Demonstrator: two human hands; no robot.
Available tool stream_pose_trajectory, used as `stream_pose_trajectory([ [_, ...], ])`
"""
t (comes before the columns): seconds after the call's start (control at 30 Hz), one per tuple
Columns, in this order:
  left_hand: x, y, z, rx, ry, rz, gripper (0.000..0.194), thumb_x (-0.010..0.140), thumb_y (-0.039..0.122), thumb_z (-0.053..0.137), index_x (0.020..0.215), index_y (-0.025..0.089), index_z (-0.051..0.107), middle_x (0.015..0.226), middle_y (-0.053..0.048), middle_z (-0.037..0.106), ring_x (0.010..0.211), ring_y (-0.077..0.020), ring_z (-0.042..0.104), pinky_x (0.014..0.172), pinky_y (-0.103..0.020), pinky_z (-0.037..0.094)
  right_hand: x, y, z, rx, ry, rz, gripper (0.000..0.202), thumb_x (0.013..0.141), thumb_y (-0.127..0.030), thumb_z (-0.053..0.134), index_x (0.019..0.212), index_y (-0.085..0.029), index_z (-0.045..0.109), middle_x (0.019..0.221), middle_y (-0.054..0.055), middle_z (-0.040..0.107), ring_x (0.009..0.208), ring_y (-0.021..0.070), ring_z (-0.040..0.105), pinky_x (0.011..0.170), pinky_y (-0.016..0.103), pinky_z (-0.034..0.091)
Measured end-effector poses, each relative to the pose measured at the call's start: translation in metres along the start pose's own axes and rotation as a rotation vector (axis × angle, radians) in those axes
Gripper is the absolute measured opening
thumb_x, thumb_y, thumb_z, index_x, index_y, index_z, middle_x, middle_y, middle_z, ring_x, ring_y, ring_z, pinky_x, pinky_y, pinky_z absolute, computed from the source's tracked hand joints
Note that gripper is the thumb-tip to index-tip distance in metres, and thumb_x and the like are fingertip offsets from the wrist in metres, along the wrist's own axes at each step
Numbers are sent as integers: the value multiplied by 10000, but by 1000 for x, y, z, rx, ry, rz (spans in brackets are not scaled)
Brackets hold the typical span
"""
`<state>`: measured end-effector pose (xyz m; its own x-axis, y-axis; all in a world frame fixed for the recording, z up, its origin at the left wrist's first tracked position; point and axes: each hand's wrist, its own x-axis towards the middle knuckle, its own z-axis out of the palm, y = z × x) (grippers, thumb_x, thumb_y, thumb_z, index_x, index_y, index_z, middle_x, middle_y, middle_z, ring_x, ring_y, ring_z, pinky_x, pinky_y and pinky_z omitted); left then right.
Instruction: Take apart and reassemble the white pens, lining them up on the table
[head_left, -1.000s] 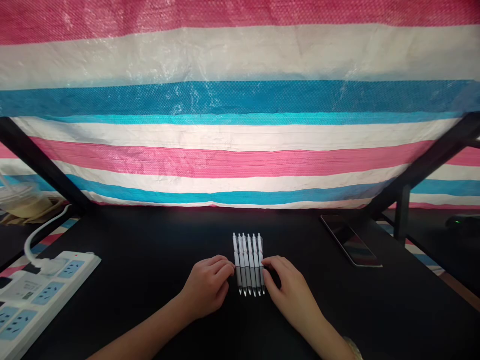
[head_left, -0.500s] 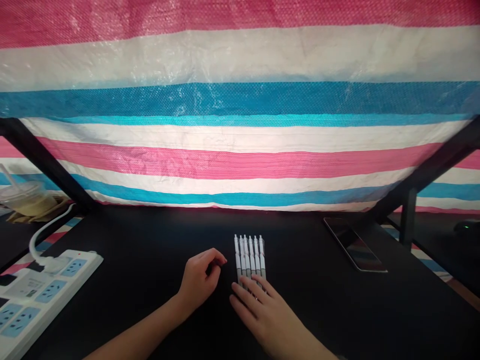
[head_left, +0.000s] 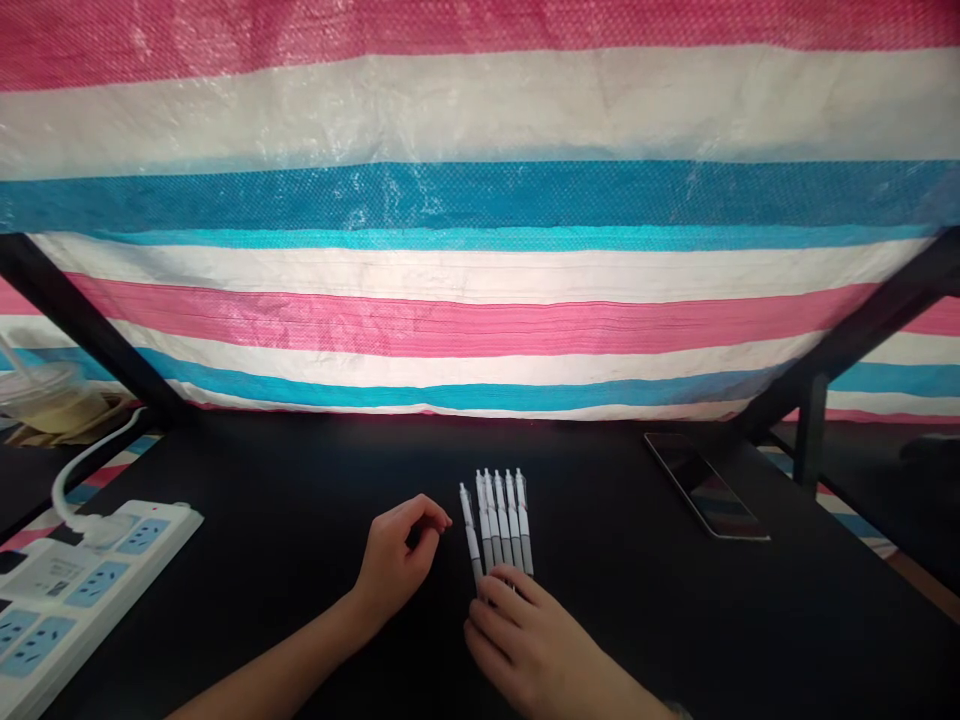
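Observation:
Several white click pens (head_left: 504, 515) with grey grips lie side by side on the black table (head_left: 315, 470), clickers pointing away from me. The leftmost pen (head_left: 469, 525) sits a little apart from the row, slightly nearer to me and tilted. My right hand (head_left: 517, 630) is at the near ends of the pens, its fingers curled over the lower end of that leftmost pen; the pen tips are hidden beneath it. Just left of the pens, my left hand (head_left: 401, 550) rests on the table, fingers curled toward the thumb, with nothing in it.
On the left lies a white power strip (head_left: 112, 590) with a plugged-in cable (head_left: 64, 490). A phone (head_left: 705, 485) lies at the right. A plastic cup (head_left: 45, 395) stands far left. Striped sheeting (head_left: 480, 330) hangs behind the table between black frame bars (head_left: 97, 330).
The leftmost pen has come away from the row, shifting left and toward me. My right hand has drawn slightly nearer to me, its fingers more curled. The left hand has stayed put.

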<state>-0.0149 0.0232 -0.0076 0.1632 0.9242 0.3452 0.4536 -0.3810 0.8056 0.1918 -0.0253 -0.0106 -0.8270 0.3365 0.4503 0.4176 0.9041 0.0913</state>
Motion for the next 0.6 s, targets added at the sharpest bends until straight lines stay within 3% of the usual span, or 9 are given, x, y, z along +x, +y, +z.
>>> stream_pose_trajectory([
  [0.1, 0, 5, -1, -95, 4, -105, 196, 796, 47, 475, 752, 192, 601, 782, -20, 690, 733, -167, 656, 694, -277, 501, 4, -1, -11, 97, 43, 6, 155, 919, -113, 507, 924, -116, 663, 865, 54, 678, 882, 200, 581, 914, 390, 473],
  [0.23, 2, 13, -3, -423, -76, -422, 38, 880, 229, 511, 882, 200, 535, 778, -31, 700, 670, -170, 660, 591, -267, 514, 11, 1, -35, 255, 169, 102, 222, 977, -118, 440, 1026, -146, 655, 910, 43, 707, 876, 157, 585, 915, 341, 481],
  [0.37, 4, 20, -5, -676, -225, -747, 218, 895, 396, 549, 872, 211, 436, 781, -58, 731, 589, -143, 663, 517, -214, 484, 12, 2, -53, 320, 267, 164, 255, 1010, -183, 404, 1057, -143, 651, 937, 67, 722, 937, 168, 609, 902, 323, 492],
  [0.5, 0, 26, -4, -830, -365, -847, 319, 866, 449, 622, 897, 203, 421, 857, -101, 748, 611, -134, 690, 560, -207, 506, 12, -2, -52, 268, 287, 94, 220, 998, -154, 446, 1011, -186, 663, 925, -5, 743, 861, 119, 626, 964, 275, 453],
  [0.6, -4, 26, -2, -906, -357, -855, 336, 829, 373, 704, 919, 194, 435, 872, -91, 742, 658, -124, 696, 616, -207, 523, 13, -7, -43, 259, 301, 42, 213, 1000, -160, 451, 974, -179, 662, 871, -48, 741, 788, 82, 613, 1005, 208, 411],
])
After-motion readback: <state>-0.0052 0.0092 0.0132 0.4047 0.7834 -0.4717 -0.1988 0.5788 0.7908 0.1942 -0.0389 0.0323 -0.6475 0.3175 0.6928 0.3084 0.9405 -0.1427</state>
